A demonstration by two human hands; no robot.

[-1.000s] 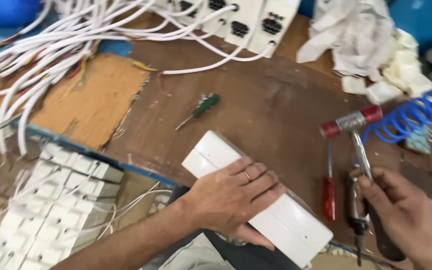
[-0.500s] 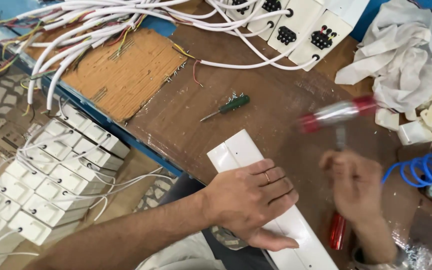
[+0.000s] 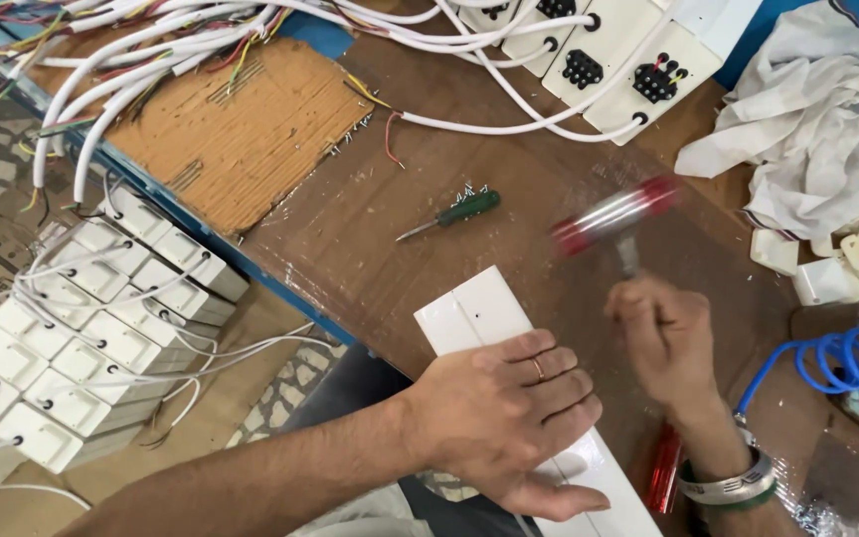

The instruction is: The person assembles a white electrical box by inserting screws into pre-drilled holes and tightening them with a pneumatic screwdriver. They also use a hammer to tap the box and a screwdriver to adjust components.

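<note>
Left hand [image 3: 504,418] flat on panel [image 3: 479,313] at desk [image 3: 350,239] front edge. Right hand [image 3: 663,333] just right, gripping mallet [image 3: 616,219]. Screwdriver [image 3: 449,214] behind panel; cloth [image 3: 797,129] far right.

1 head view, looking steeply down, close over workbench [image 3: 370,229]

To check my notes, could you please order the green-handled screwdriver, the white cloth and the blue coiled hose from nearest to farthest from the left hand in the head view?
From the left hand:
1. Green-handled screwdriver, just beyond it on the table.
2. Blue coiled hose, far right edge.
3. White cloth, top right corner.
</note>
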